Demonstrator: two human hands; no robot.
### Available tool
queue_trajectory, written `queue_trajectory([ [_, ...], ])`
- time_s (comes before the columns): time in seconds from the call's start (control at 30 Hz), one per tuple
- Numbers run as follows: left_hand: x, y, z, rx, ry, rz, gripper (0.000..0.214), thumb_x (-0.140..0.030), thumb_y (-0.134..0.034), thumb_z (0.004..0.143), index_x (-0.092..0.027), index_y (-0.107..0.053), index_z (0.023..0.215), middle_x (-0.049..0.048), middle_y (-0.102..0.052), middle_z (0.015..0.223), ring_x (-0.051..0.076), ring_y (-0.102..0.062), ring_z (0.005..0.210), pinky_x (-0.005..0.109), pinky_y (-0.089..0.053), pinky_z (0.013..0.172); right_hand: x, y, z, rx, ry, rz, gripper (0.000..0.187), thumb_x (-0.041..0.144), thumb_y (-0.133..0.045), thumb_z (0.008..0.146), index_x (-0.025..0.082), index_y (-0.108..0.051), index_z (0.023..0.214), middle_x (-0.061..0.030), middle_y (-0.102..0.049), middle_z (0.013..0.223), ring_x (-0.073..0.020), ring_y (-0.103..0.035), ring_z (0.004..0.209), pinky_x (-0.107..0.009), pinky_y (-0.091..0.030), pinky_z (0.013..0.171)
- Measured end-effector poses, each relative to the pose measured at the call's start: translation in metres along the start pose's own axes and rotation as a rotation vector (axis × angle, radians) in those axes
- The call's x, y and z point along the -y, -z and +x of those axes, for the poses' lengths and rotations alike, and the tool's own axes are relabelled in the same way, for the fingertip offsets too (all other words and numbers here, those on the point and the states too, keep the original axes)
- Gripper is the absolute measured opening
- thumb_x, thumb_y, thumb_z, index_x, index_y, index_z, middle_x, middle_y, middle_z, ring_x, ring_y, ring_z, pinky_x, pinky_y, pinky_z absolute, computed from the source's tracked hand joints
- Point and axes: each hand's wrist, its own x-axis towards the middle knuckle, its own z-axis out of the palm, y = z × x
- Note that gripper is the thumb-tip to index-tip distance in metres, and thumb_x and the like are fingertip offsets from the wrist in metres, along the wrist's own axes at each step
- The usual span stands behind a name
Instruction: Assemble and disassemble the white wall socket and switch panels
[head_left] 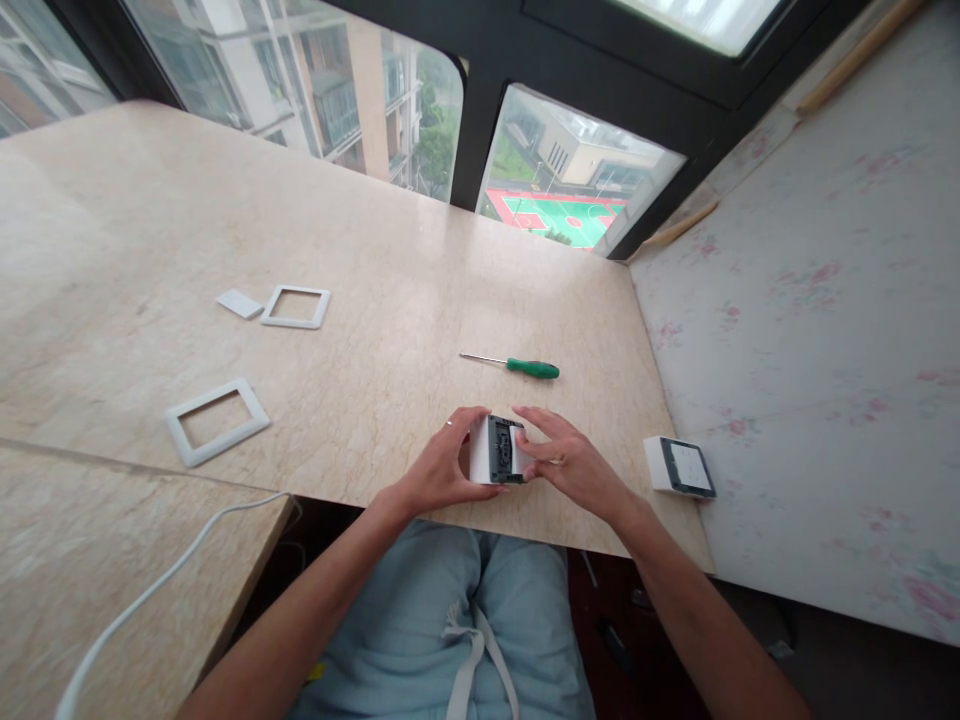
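Note:
My left hand is wrapped round a white box with a dark wall switch module on its face, near the counter's front edge. A ring shows on one finger. My right hand pinches a white switch plate against the right side of the module, which covers that side. The module's inner workings are bare on the left half. Beyond my hands lies a screwdriver with a green handle, its shaft pointing left.
A second white switch box with a dark-edged face stands by the flowered wall on the right. Two white frames and a loose white plate lie to the left. A white cable crosses the lower-left counter. Windows border the far edge.

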Motion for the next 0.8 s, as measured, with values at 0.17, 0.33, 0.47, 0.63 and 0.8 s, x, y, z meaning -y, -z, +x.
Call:
queue_trajectory([
  [0.17,0.000,0.008,-0.004,0.016,0.063,0.035,0.087,-0.038,-0.087,0.060,-0.024,-0.039,0.132,0.0115,-0.055,0.125,0.030,-0.061,0.110,0.045,-0.052,0.093,0.004,-0.001,0.007,0.054,-0.011,-0.002,0.046,0.008,-0.070,0.080,0.038,-0.072,0.116,-0.0028,-0.057,0.143,-0.0291,-0.052,0.134,-0.055,-0.042,0.112],
  [0.33,-0.001,0.008,-0.005,0.015,0.076,0.120,0.091,-0.042,-0.086,0.062,-0.024,-0.037,0.136,0.0118,-0.057,0.127,0.032,-0.060,0.114,0.048,-0.049,0.097,-0.004,-0.001,-0.005,0.050,-0.073,0.046,0.052,0.018,-0.074,0.081,0.038,-0.064,0.128,-0.0034,-0.047,0.152,-0.0294,-0.044,0.140,-0.056,-0.037,0.115],
  [0.47,0.003,0.003,-0.005,0.037,0.037,0.218,0.097,-0.046,-0.087,0.062,-0.024,-0.034,0.141,0.0161,-0.052,0.139,0.036,-0.053,0.127,0.055,-0.043,0.106,-0.009,-0.004,-0.021,0.028,-0.125,0.120,0.055,0.033,-0.073,0.085,0.035,-0.057,0.137,-0.0059,-0.046,0.152,-0.0283,-0.045,0.140,-0.052,-0.038,0.115],
  [0.63,0.003,-0.002,-0.002,0.090,-0.037,0.320,0.096,-0.046,-0.089,0.060,-0.022,-0.040,0.140,0.0160,-0.054,0.139,0.038,-0.040,0.140,0.056,-0.038,0.113,-0.014,-0.014,-0.035,-0.097,-0.194,0.169,0.046,0.040,-0.065,0.090,0.032,-0.060,0.134,-0.0071,-0.052,0.148,-0.0273,-0.049,0.137,-0.051,-0.039,0.115],
  [0.8,0.002,-0.002,-0.001,0.104,-0.027,0.364,0.097,-0.047,-0.089,0.060,-0.022,-0.040,0.140,0.0157,-0.054,0.139,0.037,-0.040,0.140,0.056,-0.038,0.113,-0.015,-0.023,-0.038,-0.152,-0.202,0.140,0.047,0.042,-0.066,0.089,0.031,-0.060,0.134,-0.0086,-0.050,0.150,-0.0280,-0.048,0.137,-0.052,-0.039,0.115],
])
